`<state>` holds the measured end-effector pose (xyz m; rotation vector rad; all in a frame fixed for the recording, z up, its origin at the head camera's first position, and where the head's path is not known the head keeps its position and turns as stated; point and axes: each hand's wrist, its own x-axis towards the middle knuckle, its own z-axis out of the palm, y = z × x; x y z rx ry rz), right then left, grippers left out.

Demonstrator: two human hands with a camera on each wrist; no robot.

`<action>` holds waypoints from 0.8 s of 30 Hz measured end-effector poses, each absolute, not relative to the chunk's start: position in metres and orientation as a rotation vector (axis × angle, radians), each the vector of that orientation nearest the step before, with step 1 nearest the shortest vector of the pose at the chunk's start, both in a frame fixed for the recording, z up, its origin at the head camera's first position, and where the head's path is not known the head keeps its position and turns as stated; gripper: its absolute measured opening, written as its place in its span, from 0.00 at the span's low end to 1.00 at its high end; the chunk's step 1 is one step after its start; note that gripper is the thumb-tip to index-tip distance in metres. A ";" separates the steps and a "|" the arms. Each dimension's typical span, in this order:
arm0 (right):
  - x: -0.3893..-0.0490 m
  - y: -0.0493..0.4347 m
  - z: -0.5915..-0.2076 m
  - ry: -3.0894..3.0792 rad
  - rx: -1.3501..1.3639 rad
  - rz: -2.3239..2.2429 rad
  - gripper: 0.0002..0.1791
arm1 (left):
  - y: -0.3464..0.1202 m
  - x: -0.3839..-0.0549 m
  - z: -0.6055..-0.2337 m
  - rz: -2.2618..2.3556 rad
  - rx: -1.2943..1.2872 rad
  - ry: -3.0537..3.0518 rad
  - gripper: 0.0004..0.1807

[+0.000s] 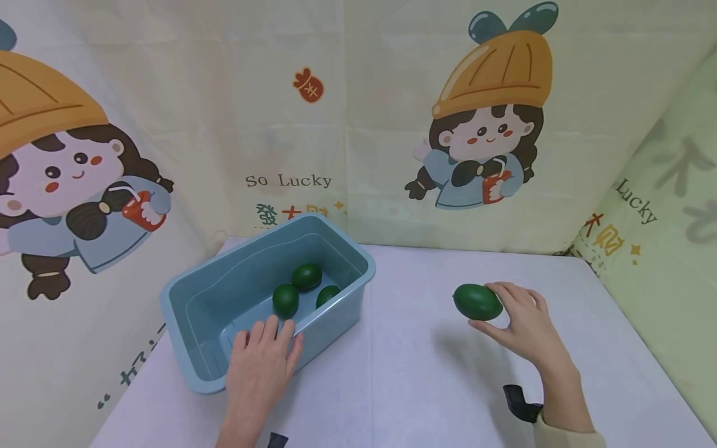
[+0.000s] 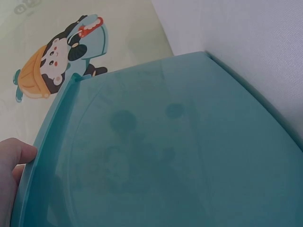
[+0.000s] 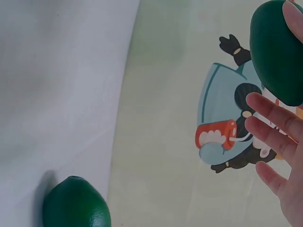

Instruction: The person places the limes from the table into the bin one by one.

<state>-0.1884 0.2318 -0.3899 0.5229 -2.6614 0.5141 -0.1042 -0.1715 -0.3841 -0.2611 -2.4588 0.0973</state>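
My right hand [image 1: 529, 323] holds a dark green lime [image 1: 477, 302] between thumb and fingers, raised over the right part of the table. In the right wrist view the lime [image 3: 277, 54] is at the upper right, with the other fingers spread apart below it. A second lime [image 3: 75, 205] lies on the table at the lower left of that view; the head view does not show it. My left hand [image 1: 262, 361] grips the near rim of a blue-grey plastic bin [image 1: 330, 336]. Inside the bin are three limes [image 1: 307, 277], one partly hidden by the near wall.
The bin stands at an angle on the left of a white-covered table [image 1: 414, 386]. Behind it and along both sides hangs a cream cloth [image 1: 381, 155] printed with cartoon figures and lettering. A black strap end [image 1: 521, 404] sticks out at my right wrist.
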 end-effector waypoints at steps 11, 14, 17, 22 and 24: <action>-0.199 0.224 -0.378 -2.665 0.562 0.484 0.39 | -0.172 -0.105 -0.384 0.102 -0.274 -2.428 0.28; -0.201 0.220 -0.373 -2.674 0.575 0.486 0.39 | -0.172 -0.106 -0.384 0.102 -0.270 -2.445 0.29; -0.203 0.216 -0.370 -2.679 0.587 0.488 0.38 | -0.172 -0.106 -0.384 0.104 -0.270 -2.459 0.29; -0.207 0.211 -0.367 -2.676 0.613 0.489 0.38 | -0.173 -0.106 -0.384 0.100 -0.272 -2.457 0.29; -0.209 0.209 -0.366 -2.668 0.623 0.489 0.39 | -0.173 -0.106 -0.384 0.100 -0.272 -2.451 0.29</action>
